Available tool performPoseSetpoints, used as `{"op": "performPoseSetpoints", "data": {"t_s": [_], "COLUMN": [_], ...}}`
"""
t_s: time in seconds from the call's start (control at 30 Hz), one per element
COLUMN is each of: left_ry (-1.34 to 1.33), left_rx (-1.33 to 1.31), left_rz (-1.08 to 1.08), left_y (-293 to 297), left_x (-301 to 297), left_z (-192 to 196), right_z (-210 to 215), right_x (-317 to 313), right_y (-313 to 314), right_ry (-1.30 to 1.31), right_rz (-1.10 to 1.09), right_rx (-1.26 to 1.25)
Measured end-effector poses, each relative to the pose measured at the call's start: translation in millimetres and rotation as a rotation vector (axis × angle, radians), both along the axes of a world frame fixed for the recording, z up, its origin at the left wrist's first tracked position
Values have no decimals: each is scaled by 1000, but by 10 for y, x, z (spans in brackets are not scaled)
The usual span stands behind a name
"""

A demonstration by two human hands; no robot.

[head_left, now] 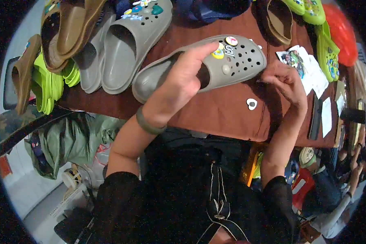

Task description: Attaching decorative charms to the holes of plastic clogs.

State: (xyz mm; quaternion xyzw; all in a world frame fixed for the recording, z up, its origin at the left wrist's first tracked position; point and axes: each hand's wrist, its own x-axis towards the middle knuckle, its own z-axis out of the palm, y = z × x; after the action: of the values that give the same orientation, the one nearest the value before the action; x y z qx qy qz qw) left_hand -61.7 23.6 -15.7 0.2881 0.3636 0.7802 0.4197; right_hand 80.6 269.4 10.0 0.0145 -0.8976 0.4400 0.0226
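A grey clog (242, 67) with round holes lies tilted above the brown cloth, its toe to the right. Several small charms (218, 53) are set in its upper, one yellow and one letter-shaped. My left hand (185, 75) is closed round the clog's side, the thumb reaching over the upper by the charms. Just off the toe, my right hand (286, 83) has its fingers curled together in a pinch; anything between them is hidden. A white charm (251, 104) with a dark stud showing lies on the cloth below the toe.
The brown cloth (215, 118) covers the table. Grey clogs (124, 57), brown clogs (73, 30) and lime-green clogs (46, 87) crowd the left; another brown clog (279, 22) and a lime-green one (327, 53) sit far right. Clear packets (309, 67) lie beyond my right hand, near a red bag (339, 36).
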Motion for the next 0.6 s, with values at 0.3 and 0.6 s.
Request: {"op": "performPoseSetpoints", "data": {"t_s": [0.3,0.6], "left_ry": [486,274], "left_rx": [-28,-87], "left_rz": [78,58], "left_y": [-36,-40], "left_x": [-94,-25], "left_z": [-52,-185], "right_z": [-118,-302], "right_x": [-470,-537], "right_y": [-858,-954], "right_ry": [483,552], "right_rz": [-69,-258], "right_rx": [179,207]}}
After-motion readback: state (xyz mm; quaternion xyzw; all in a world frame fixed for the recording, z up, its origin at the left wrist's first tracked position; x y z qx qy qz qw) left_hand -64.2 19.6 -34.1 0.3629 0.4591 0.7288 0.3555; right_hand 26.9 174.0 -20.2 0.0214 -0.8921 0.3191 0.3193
